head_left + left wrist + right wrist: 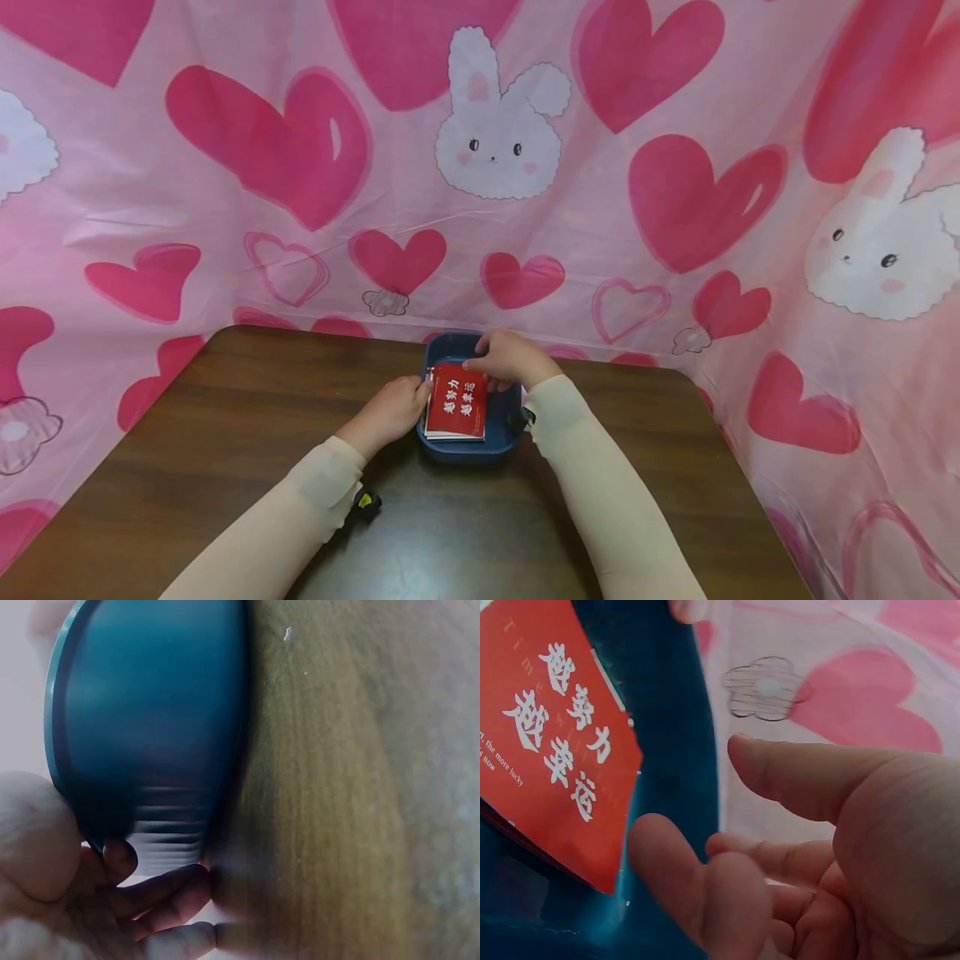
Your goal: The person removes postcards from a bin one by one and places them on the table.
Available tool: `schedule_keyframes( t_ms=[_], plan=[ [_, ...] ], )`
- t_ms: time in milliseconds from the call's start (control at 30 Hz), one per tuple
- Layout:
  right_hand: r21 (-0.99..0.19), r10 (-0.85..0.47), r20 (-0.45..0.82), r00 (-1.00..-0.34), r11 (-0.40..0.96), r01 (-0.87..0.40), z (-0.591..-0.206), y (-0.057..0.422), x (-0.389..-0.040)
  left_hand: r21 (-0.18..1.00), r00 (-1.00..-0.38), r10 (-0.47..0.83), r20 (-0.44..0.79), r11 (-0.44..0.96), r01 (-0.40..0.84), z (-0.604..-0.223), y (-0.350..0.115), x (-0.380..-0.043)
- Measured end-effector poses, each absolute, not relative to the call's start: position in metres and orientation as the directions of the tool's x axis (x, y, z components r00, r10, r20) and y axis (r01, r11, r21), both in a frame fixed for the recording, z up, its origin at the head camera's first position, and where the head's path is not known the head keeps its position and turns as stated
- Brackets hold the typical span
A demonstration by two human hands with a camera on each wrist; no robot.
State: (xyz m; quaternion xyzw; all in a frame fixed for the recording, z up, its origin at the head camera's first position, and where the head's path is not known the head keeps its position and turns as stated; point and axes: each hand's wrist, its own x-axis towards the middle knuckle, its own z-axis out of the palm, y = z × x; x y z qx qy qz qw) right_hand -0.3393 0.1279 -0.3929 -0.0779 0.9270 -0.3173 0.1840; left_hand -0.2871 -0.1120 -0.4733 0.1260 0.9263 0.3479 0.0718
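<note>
A blue plastic basket (468,454) stands near the far edge of the table. Inside it lies a red notebook (459,417) with white lettering, on top of other white-edged booklets or pages. At the basket's left side, my left hand (386,412) grips the rim; in the left wrist view its thumb is by the rim and its fingers are against the slotted outer wall (169,817). My right hand (516,358) is over the basket's far right part. The right wrist view shows its thumb and fingers spread apart beside the notebook (562,742), holding nothing.
The brown wooden table (247,433) carries the basket. A pink curtain (420,200) with hearts and rabbits hangs close behind the table and along its sides. Small dark devices are on both wrists, the left one (367,504) with a yellow mark.
</note>
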Motion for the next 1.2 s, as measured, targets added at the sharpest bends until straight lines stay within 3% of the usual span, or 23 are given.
schedule_keyframes(
  t_ms=[367,767,967,1200],
  plan=[
    [-0.396,-0.141,-0.328,-0.934,0.918,0.0,-0.411,0.098,-0.344,0.646,-0.958,0.287,-0.03,0.737,0.2,-0.474,-0.113,-0.287],
    [-0.396,-0.114,-0.307,-0.945,0.918,0.017,-0.421,0.098,-0.341,0.636,-0.952,0.305,-0.011,0.737,0.229,-0.473,-0.11,-0.29],
    [-0.349,-0.146,-0.233,-0.962,0.935,-0.058,-0.42,0.103,-0.345,0.638,-0.949,0.316,-0.002,0.731,0.242,-0.476,-0.109,-0.292],
    [-0.476,-0.212,-0.23,-0.95,0.876,-0.08,-0.412,0.105,-0.353,0.657,-0.96,0.275,-0.044,0.732,0.18,-0.473,-0.112,-0.289]
  ],
)
